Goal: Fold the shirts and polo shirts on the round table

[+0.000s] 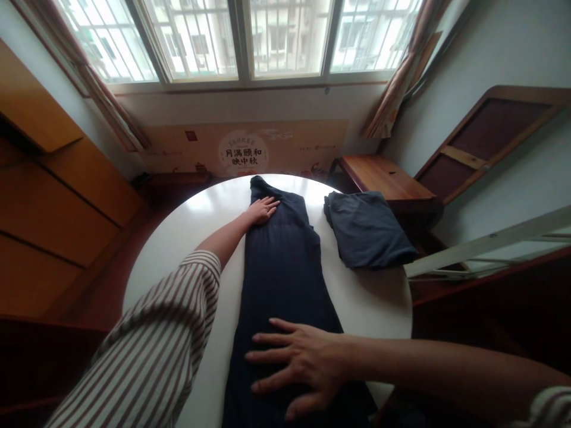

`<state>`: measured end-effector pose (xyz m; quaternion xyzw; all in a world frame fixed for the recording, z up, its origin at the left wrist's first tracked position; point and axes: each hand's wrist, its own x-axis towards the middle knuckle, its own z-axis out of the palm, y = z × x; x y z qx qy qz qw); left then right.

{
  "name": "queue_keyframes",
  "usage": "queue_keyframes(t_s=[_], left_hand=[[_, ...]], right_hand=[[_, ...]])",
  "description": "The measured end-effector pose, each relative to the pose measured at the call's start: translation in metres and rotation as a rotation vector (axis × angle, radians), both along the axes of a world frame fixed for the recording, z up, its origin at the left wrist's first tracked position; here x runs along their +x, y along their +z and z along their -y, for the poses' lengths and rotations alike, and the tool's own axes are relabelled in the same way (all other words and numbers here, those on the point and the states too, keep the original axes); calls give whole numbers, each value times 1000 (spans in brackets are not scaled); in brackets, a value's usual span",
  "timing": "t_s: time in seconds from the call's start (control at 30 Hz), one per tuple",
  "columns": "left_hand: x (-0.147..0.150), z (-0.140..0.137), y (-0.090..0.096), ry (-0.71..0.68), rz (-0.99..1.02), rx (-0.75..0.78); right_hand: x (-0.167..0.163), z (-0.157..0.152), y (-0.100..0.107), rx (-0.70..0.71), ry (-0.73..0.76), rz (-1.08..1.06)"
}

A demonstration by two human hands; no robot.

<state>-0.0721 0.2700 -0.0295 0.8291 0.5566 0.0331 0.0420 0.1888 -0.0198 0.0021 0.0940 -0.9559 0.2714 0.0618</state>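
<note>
A long dark navy garment (285, 267) lies flat down the middle of a round white table (169, 238), narrow at its far end and wider toward me. Whether it is a dress or trousers, I cannot tell. My left hand (264, 210) rests on the far part, at its left edge, with the fingers stretched out. Nearer to me, my right hand (307, 362) lies on the cloth with its fingers spread wide. Neither hand grips the fabric. To the right of the garment sits a folded dark grey-blue piece of clothing (370, 229), apart from both hands.
Beyond the table, a wooden side table (383, 176) stands at the right under the window. Orange-brown cabinets (49, 220) line the left side. A pale rail (491, 244) runs close by the table's right edge, and a wood-framed panel (495, 139) leans at the right wall.
</note>
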Motion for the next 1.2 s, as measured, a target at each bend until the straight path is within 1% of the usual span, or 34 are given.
queue_keyframes(t_s=[0.07, 0.1, 0.13, 0.17, 0.23, 0.3, 0.33, 0.37, 0.4, 0.43, 0.5, 0.6, 0.67, 0.7, 0.73, 0.77, 0.8, 0.87, 0.93, 1.0, 1.07, 1.13, 1.2], left_hand=[[2, 2, 0, 10, -2, 4], [2, 3, 0, 12, -6, 5], [3, 3, 1, 13, -11, 7], [4, 4, 1, 14, -16, 9], [5, 5, 2, 17, -24, 13], [5, 6, 3, 21, -24, 23], [5, 6, 3, 22, -21, 27], [5, 6, 3, 23, -18, 28], [5, 6, 3, 24, -16, 26], [5, 6, 3, 24, -14, 22], [5, 5, 3, 24, -7, 13], [5, 4, 2, 25, 26, 21], [5, 4, 0, 35, 63, 41], [5, 3, -1, 39, 82, 57], [5, 2, -2, 43, 97, 75], [5, 2, -3, 46, 108, 95], [5, 1, -4, 48, 115, 114], [5, 1, -4, 56, 118, 147], [4, 3, -5, 65, 118, 175], [4, 6, -5, 63, 123, 214], [3, 9, -5, 45, 139, 257], [2, 12, -5, 15, 164, 283], [1, 14, -6, -5, 190, 295]], right_hand=[[-8, -2, 2, -49, 106, -22], [-15, -11, 4, -65, 111, -26], [-25, -26, 6, -71, 75, -28], [-36, -44, 7, -59, -21, -34], [-59, -85, 6, 22, -315, -58], [-79, -117, 1, 127, -588, -12], [-87, -125, -4, 171, -673, 30], [-92, -128, -8, 209, -715, 69], [-95, -125, -12, 235, -714, 97], [-95, -116, -16, 250, -677, 107], [-89, -88, -21, 245, -551, 80], [-74, -49, -20, 204, -329, -5], [-69, -44, -17, 169, -199, -69], [-68, -50, -15, 149, -184, -100], [-69, -62, -14, 132, -223, -126], [-72, -80, -12, 125, -320, -143], [-74, -101, -10, 130, -465, -150], [-80, -152, -5, 173, -818, -113], [-82, -203, 1, 179, -1089, -18], [-79, -247, 6, 163, -1258, 19], [-73, -280, 8, 130, -1398, 38], [-66, -303, 8, 78, -1522, 65], [-61, -318, 4, 16, -1611, 79]])
